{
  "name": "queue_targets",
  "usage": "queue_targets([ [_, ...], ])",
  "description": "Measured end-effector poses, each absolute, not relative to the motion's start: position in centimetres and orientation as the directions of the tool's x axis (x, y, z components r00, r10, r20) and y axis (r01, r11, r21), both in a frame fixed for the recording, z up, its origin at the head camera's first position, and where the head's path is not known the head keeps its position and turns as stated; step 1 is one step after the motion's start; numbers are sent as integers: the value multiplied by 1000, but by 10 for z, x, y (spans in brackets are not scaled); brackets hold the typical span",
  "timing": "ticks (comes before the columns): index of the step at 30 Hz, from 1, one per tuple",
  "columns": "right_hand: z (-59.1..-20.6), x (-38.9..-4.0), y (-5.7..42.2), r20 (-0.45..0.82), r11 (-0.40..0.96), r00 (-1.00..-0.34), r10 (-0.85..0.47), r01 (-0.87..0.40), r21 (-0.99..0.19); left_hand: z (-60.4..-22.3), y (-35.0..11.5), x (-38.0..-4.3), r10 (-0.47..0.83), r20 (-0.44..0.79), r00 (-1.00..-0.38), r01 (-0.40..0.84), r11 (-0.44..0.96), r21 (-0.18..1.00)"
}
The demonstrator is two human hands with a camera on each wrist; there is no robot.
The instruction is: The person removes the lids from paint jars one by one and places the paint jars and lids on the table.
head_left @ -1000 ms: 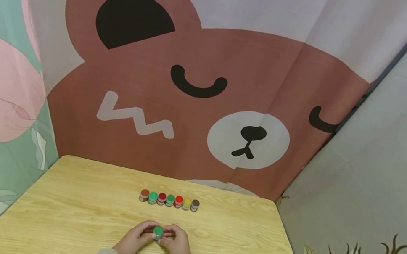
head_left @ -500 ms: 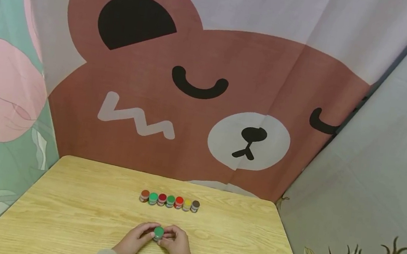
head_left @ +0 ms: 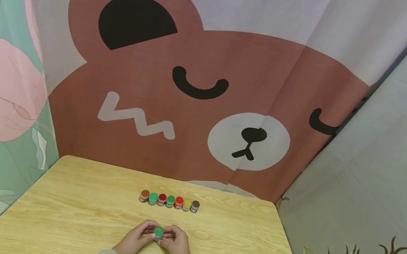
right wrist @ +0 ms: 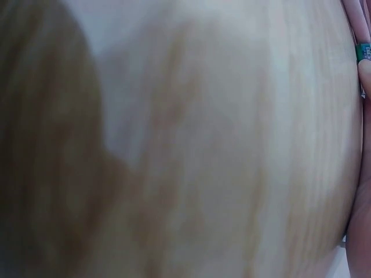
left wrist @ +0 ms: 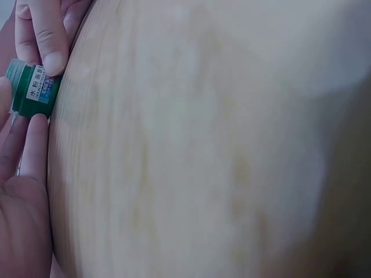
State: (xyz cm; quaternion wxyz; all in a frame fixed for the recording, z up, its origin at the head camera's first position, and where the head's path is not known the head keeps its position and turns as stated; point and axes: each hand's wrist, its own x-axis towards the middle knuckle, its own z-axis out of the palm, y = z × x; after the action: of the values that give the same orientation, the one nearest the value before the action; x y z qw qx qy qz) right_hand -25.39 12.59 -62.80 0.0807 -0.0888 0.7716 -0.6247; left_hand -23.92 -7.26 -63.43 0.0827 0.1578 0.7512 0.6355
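Observation:
A small paint jar with a green lid (head_left: pixel 158 232) is held between both hands close to the table's near side. My left hand (head_left: pixel 134 241) grips it from the left, thumb toward the near side. From the right, my right hand (head_left: pixel 178 244) pinches the same jar with thumb and fingers. The left wrist view shows the paint jar (left wrist: pixel 40 90) tipped on its side in that picture, its green body carrying a white and blue printed label. In the right wrist view only a sliver of the jar (right wrist: pixel 363 52) shows at the right edge.
Beyond the hands, several small paint jars (head_left: pixel 170 201) stand side by side in a row, with brown, green, red, yellow and grey lids. They sit on a light wooden table (head_left: pixel 242 242). Behind it hangs a curtain with a bear print (head_left: pixel 128 147).

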Motion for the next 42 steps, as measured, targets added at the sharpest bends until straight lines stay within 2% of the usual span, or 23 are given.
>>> queue_targets([
  [7, -628, -255, 124, -5, 210, -970, -242, -47, -977, -635, -76, -239, 349, 93, -933, 152, 146, 978],
  [22, -632, -257, 127, -5, 218, -970, -244, -50, -975, -637, -75, -241, 335, 32, -942, 81, 134, 988],
  [34, -629, -258, 125, -13, 243, -972, -233, -45, -969, -636, -77, -241, 351, 41, -936, 105, 166, 980],
  [42, -630, -258, 127, -14, 222, -972, -235, -39, -974, -637, -75, -242, 360, 42, -932, 87, 108, 990],
])
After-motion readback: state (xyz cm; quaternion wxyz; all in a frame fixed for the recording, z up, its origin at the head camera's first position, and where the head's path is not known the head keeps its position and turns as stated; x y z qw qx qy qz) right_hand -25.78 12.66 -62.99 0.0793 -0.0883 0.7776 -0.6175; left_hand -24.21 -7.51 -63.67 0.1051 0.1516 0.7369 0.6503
